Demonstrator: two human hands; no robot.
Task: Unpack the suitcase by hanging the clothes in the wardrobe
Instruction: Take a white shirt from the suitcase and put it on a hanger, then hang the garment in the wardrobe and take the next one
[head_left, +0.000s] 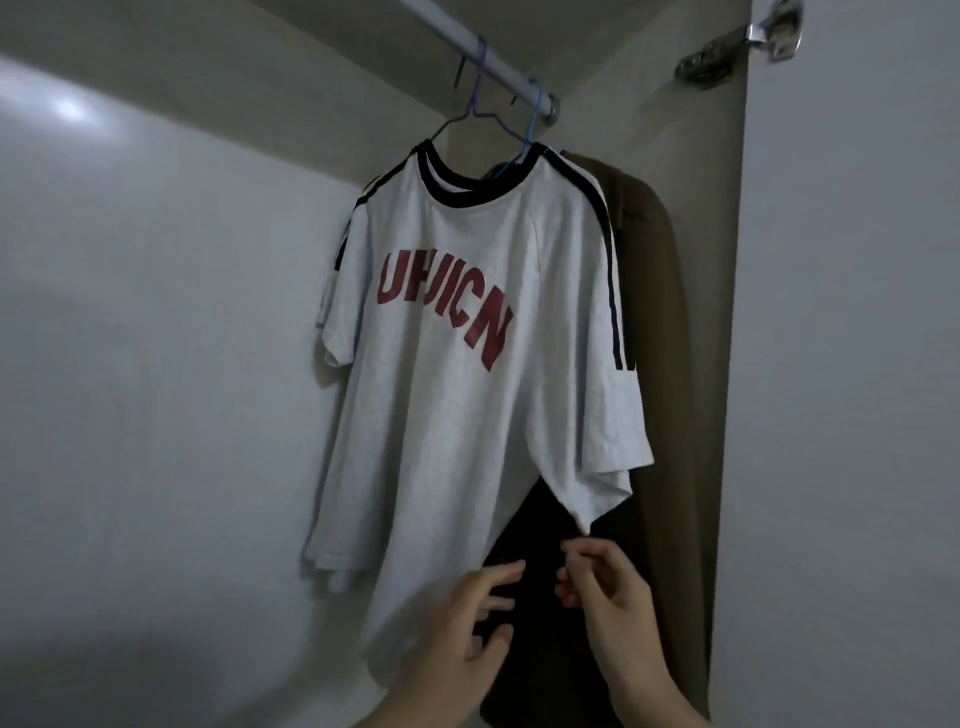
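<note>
Below the white T-shirt (467, 395) hanging on the wardrobe rail (498, 67), with left hand (457, 618) and right hand (608, 587) both loose-fingered and holding nothing, tug the hem straight gently, keeping the blue hanger (532, 122) seated.

The scene is dim and cool-toned, the inside of the white wardrobe grey rather than bright. Far left of the white short-sleeved T-shirt with red lettering (467, 364), a soft glare patch (67, 109) shines on the glossy white side panel (156, 312), suggesting light from behind the camera. Below the T-shirt's hem, the dark garment (524, 519) is lost in shadow. Both hands below it look soft and slightly blurred. Straight edges bow near the frame's borders.
</note>
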